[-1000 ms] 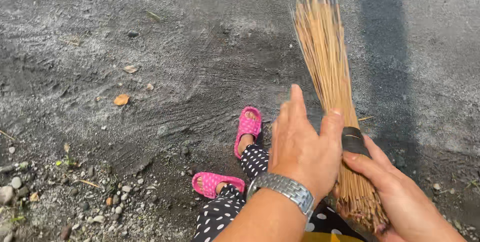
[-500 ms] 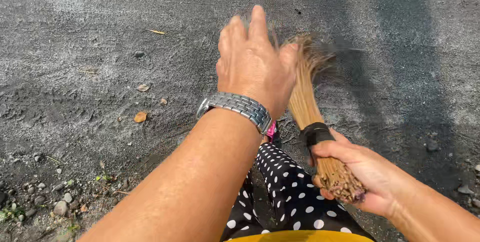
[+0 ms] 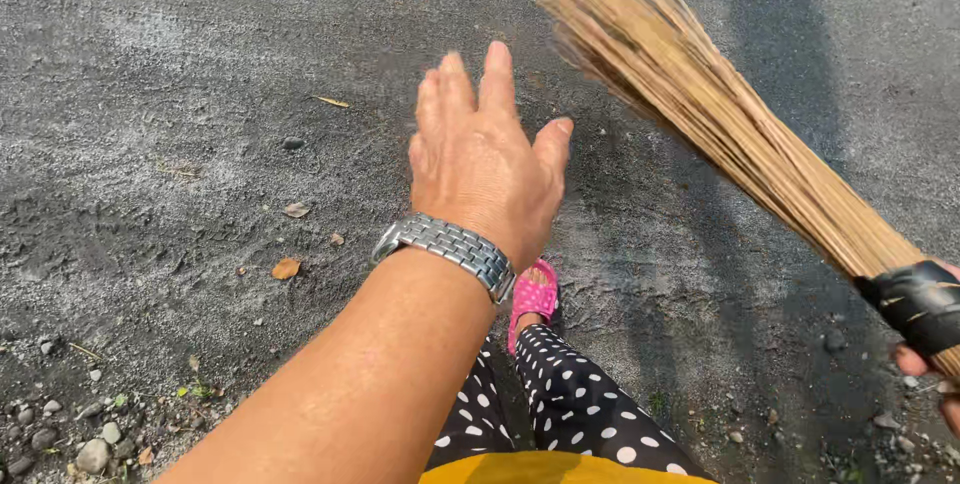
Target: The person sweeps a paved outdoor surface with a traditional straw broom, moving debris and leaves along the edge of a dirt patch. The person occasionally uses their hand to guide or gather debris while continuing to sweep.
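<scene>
Broom (image 3: 720,134) swung up rightward; right hand (image 3: 930,369) grip clenched on it; left hand (image 3: 485,159) released, empty

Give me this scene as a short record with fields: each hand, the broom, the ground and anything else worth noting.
left hand: empty, open, fingers spread, held out over the ground; metal wristwatch on the wrist
right hand: at the frame's right edge, mostly cut off, gripping the broom near its black band
broom: bundle of thin straw-coloured sticks, raised, slanting up and left
ground: dark grey, gritty, sunlit
debris: dry leaf, pebbles at lower left
foot: pink sandal, polka-dot trousers
</scene>
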